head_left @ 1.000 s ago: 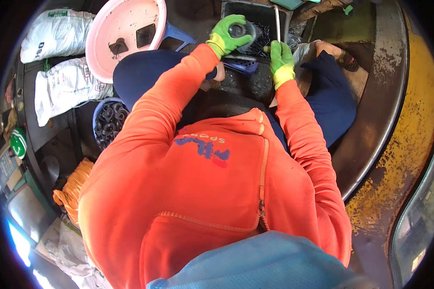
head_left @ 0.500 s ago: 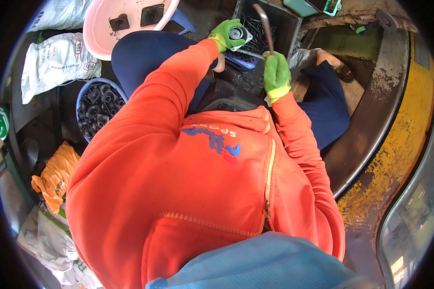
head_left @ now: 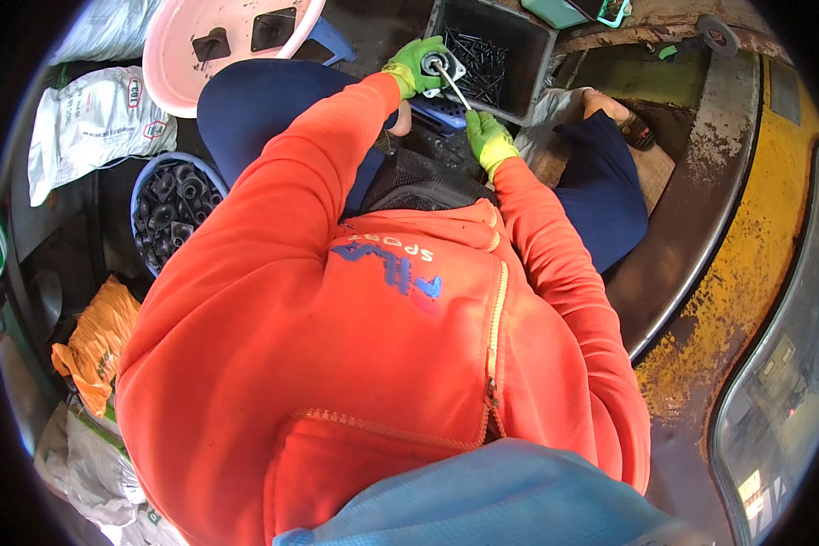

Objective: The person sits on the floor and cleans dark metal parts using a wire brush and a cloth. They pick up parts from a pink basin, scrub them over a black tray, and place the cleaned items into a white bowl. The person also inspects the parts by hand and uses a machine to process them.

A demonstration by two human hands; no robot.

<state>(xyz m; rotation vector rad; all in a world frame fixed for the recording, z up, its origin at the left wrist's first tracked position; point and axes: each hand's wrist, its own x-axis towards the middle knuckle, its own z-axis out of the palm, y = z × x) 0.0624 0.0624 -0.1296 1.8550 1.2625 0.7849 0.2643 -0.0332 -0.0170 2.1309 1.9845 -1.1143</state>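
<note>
Gloved in green, the left hand (head_left: pixel 408 73) I watched from afar grasped a flanged metal part (head_left: pixel 458 69) toward twelve o'clock. Toward one o'clock, the right hand (head_left: pixel 490 138) was clenched around a thin rod (head_left: pixel 455 89), its upper end overlapping the part's round centre; I couldn't tell how deep it sat. At the left hand's three o'clock, a dark bin (head_left: pixel 531 68) held slim black pieces (head_left: pixel 475 68). I saw a pink basin (head_left: pixel 175 64) toward eleven, a blue tub (head_left: pixel 138 187) of black parts (head_left: pixel 175 205) between nine and ten.

Blue-and-white lettering (head_left: pixel 391 265) on orange sweatshirt (head_left: pixel 373 355); red-framed print (head_left: pixel 154 129) on white sack (head_left: pixel 86 136).
</note>
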